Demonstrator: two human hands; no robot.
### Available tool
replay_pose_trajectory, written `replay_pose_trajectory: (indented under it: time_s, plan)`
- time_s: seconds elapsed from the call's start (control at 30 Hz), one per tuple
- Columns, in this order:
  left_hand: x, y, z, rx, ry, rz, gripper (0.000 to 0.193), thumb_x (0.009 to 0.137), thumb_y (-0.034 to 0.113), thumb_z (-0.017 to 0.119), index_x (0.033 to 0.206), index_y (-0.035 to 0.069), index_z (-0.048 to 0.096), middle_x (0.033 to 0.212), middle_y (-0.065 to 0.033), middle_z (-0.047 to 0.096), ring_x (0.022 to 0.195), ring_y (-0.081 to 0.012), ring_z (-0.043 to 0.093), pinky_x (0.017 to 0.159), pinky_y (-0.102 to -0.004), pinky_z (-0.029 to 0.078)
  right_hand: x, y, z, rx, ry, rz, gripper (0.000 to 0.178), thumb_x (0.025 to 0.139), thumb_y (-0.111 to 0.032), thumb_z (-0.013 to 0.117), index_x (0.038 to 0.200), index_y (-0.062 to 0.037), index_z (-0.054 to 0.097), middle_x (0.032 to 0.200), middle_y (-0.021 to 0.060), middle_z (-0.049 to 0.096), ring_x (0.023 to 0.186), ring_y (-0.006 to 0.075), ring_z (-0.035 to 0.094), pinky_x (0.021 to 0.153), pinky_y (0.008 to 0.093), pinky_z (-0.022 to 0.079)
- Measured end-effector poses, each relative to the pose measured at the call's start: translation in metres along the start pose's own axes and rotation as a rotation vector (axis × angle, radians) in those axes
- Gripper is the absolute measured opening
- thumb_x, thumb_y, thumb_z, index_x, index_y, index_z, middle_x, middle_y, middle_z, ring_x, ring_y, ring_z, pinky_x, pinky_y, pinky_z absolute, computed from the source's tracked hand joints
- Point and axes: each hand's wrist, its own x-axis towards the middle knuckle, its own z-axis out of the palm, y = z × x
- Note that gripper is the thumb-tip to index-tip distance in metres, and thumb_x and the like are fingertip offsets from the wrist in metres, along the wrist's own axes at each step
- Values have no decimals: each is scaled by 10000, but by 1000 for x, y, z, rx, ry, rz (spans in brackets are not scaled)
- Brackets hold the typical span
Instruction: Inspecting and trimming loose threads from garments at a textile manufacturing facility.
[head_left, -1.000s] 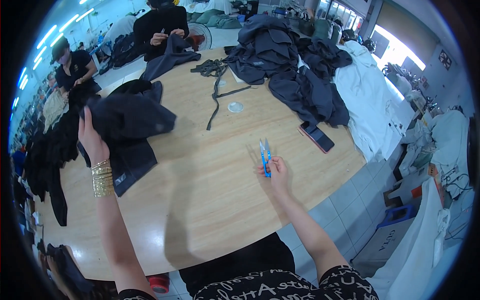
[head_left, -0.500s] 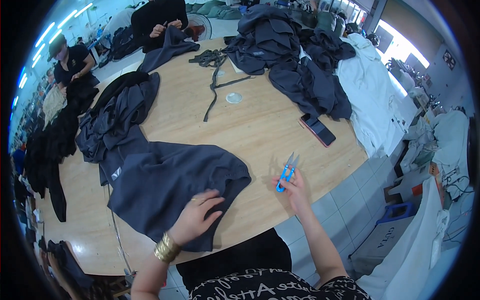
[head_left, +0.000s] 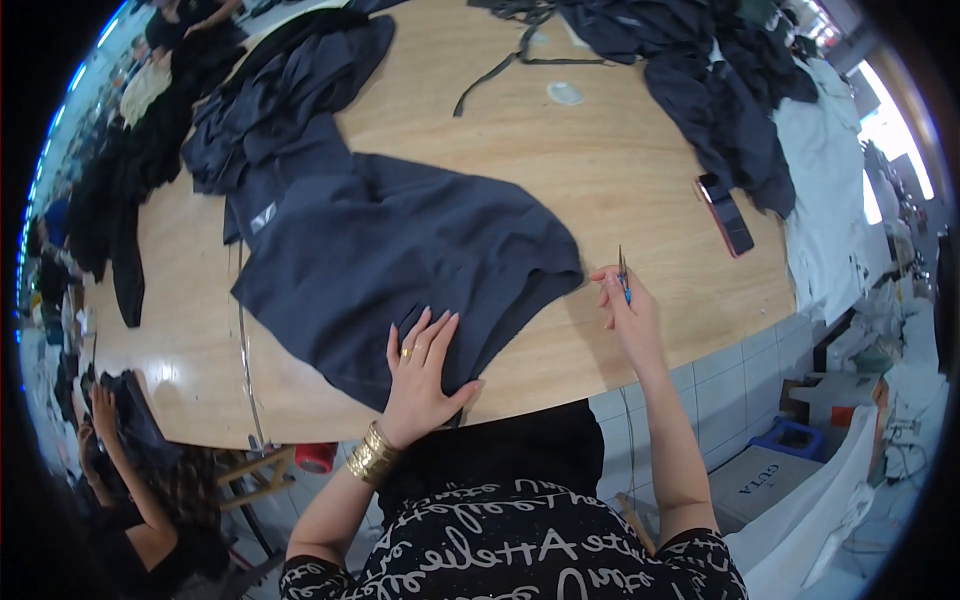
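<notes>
A dark grey-blue garment point(head_left: 400, 230) lies spread on the wooden table in front of me, its open hem facing right and toward me. My left hand point(head_left: 425, 375) rests flat on its near edge, fingers stretched out; it wears a ring and a gold bracelet. To the right of the garment, just above the table, my right hand point(head_left: 632, 310) holds small blue-handled thread snips point(head_left: 625, 280), blades pointing away from me. The snips are seen edge-on, so I cannot tell how far their blades are apart.
A phone point(head_left: 728, 215) lies on the table point(head_left: 460, 120) at the right. Beyond are a round whitish disc point(head_left: 564, 93), dark straps point(head_left: 488, 85) and heaped dark garments point(head_left: 700, 110). White cloth point(head_left: 830, 200) drapes over the right edge. Co-workers sit at the far left and near left.
My view has tipped down. My left hand has settled on the garment's near edge. The snips in my right hand have turned from flat-facing to edge-on.
</notes>
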Motion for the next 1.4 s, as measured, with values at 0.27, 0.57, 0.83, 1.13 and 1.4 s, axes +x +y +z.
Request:
replay_pose_trajectory:
  time_s: [0.27, 0.57, 0.83, 1.13, 1.4]
  plan:
    - [-5, -26, -19, -64, -130, 71, 775, 678, 294, 724, 1345, 80, 391, 1367, -98, 404, 1343, -261, 287, 1107, -491, 86, -8, -6, 39, -698, 17, -568, 531, 627, 24, 686, 1113, -174, 609, 983, 31, 533, 706, 200, 598, 591, 313, 496]
    - [-41, -17, -21, -47, 67, -144, 700, 620, -29, 590, 1295, 55, 424, 1345, -103, 427, 1289, -269, 366, 1088, -454, 192, 17, 21, 40, -902, 79, -687, 409, 650, 56, 604, 1001, -149, 562, 997, 39, 494, 753, 229, 607, 554, 334, 483]
    - [-67, -58, -23, 235, 261, -322, 837, 590, -130, 509, 1389, 10, 300, 1356, -151, 394, 1280, -312, 358, 1069, -421, 236, 7, 27, 37, -981, 164, -605, 488, 609, 129, 548, 1025, -118, 486, 1040, 89, 460, 827, 325, 574, 597, 400, 477]
    - [-73, -71, -26, 215, 279, -314, 810, 612, -147, 495, 1384, -20, 286, 1345, -184, 396, 1264, -328, 372, 1058, -434, 262, 13, 32, 22, -1053, 161, -632, 523, 628, 120, 576, 1081, -121, 480, 1069, 79, 485, 816, 292, 609, 599, 373, 494]
    - [-73, -76, -28, 201, 280, -296, 785, 637, -119, 530, 1380, -27, 292, 1329, -192, 402, 1252, -335, 381, 1057, -438, 272, 12, 33, 19, -1056, 190, -623, 545, 615, 134, 582, 1089, -119, 490, 1073, 79, 515, 882, 315, 590, 646, 386, 493]
